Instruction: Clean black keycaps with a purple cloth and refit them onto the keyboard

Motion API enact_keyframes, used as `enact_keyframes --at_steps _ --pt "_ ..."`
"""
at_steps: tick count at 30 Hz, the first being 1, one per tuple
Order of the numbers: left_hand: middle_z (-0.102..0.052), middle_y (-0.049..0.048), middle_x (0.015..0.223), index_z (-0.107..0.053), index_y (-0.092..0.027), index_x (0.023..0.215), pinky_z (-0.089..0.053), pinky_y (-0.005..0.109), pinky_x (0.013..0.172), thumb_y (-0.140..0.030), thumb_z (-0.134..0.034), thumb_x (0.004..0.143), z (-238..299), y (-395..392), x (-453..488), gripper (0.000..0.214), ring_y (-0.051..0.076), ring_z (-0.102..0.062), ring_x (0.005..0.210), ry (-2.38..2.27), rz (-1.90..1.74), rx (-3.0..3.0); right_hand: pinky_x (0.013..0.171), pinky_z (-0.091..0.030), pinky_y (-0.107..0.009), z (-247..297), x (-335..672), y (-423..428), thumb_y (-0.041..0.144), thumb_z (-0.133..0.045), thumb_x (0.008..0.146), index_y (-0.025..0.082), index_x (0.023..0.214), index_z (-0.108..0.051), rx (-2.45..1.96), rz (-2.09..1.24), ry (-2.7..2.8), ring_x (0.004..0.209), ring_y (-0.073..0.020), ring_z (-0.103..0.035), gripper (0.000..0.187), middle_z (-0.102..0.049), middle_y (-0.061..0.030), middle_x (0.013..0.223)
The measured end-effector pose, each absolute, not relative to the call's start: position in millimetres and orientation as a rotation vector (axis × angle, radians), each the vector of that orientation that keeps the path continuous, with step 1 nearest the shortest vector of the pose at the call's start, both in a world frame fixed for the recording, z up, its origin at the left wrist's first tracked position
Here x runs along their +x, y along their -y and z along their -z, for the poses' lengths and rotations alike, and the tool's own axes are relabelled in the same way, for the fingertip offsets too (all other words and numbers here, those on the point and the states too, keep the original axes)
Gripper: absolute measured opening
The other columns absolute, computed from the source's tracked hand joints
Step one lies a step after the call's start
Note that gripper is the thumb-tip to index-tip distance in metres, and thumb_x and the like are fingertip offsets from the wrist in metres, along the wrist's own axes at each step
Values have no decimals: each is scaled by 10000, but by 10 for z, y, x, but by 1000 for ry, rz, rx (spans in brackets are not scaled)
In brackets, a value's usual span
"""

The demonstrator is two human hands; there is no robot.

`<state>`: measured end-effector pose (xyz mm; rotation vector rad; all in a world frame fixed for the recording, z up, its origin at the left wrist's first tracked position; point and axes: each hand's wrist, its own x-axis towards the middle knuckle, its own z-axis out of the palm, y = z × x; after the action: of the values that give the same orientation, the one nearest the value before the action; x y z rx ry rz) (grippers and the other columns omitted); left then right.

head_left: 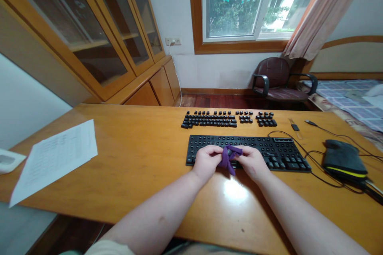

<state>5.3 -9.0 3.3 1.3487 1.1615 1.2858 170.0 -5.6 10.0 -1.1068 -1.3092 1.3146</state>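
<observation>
My left hand (207, 160) and my right hand (253, 161) come together over the front of a black keyboard (265, 149). Both pinch a small purple cloth (229, 161) between thumb and fingers, and one end of it hangs down. A small dark thing, perhaps a keycap, shows within the cloth's folds; I cannot make it out fully. Most of the keyboard has bare switches, while some caps sit at its lower right. Behind it, loose black keycaps (209, 120) lie in rows laid out like the keyboard. My hands hide part of the keyboard's front edge.
To the right lie a grey and black pouch-like thing (344, 159) with a yellow stripe, a cable with a USB plug (311, 122), and a small dark wire tool (295, 127). Printed sheets (60, 155) rest at the left of the wooden desk (134, 147). An armchair (275, 77) stands beyond.
</observation>
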Motion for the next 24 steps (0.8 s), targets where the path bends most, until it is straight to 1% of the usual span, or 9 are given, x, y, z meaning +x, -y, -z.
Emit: enact_keyframes --at_steps 3,6,9,11,13,15,18,21,24 --pt "-695 43 749 -690 -146 679 -533 290 728 -63 -592 648 -32 89 52 132 158 -642 737 -1180 -1308 1411 746 -506 -360 -94 1695 67 277 -749 569 188 783 -733 -1113 -1343 1309 750 -217 -643 232 -714 -46 793" --pt "-692 50 782 -690 -152 729 -529 295 748 -110 -598 691 -35 93 40 108 162 -641 761 -1177 -1282 1499 677 -517 -335 -82 1690 67 262 -740 573 178 803 -728 -1116 -1396 1273 662 -190 -635 245 -704 -36 733" --pt "-673 64 878 -665 -158 875 -525 294 750 -167 -548 777 -66 112 -4 153 157 -630 805 -1169 -1303 1581 622 -513 -308 -57 1694 54 240 -723 587 170 806 -723 -1100 -1434 1240 591 -164 -614 230 -687 -23 661" --pt "-648 65 930 -641 -176 943 -513 308 776 -186 -530 806 -106 130 -45 177 156 -612 839 -1175 -1384 1706 625 -511 -302 -39 1703 42 215 -719 583 172 807 -724 -1085 -1443 1230 594 -160 -613 227 -689 -20 660" --pt "-631 56 923 -645 -201 940 -492 331 818 -210 -568 793 -149 139 -81 166 166 -589 873 -1145 -1435 1901 656 -509 -305 -27 1714 31 198 -718 578 180 795 -726 -1080 -1444 1234 623 -163 -621 218 -699 -19 686" --pt "-621 50 901 -657 -220 933 -477 346 839 -238 -610 771 -181 132 -101 169 176 -574 894 -1104 -1410 2044 691 -507 -312 -21 1725 22 201 -722 576 180 763 -729 -1076 -1446 1261 654 -170 -629 188 -706 -21 709" --pt "-611 52 898 -665 -224 941 -478 343 826 -262 -611 778 -187 92 -107 176 171 -572 881 -1100 -1326 2066 722 -504 -317 -16 1733 16 215 -732 580 176 746 -730 -1066 -1463 1292 682 -175 -636 171 -712 -25 733" --pt "-612 53 888 -673 -219 921 -476 336 824 -259 -603 786 -164 54 -112 157 168 -574 875 -1073 -1261 2053 714 -507 -310 -6 1738 12 214 -733 590 178 766 -729 -1046 -1491 1275 668 -167 -637 179 -712 -21 722" --pt "-607 54 921 -661 -231 974 -466 344 846 -253 -610 779 -160 48 -130 202 175 -568 903 -1030 -1204 2075 702 -511 -303 -3 1747 7 204 -736 595 175 764 -726 -1022 -1519 1266 654 -159 -637 172 -711 -23 718"
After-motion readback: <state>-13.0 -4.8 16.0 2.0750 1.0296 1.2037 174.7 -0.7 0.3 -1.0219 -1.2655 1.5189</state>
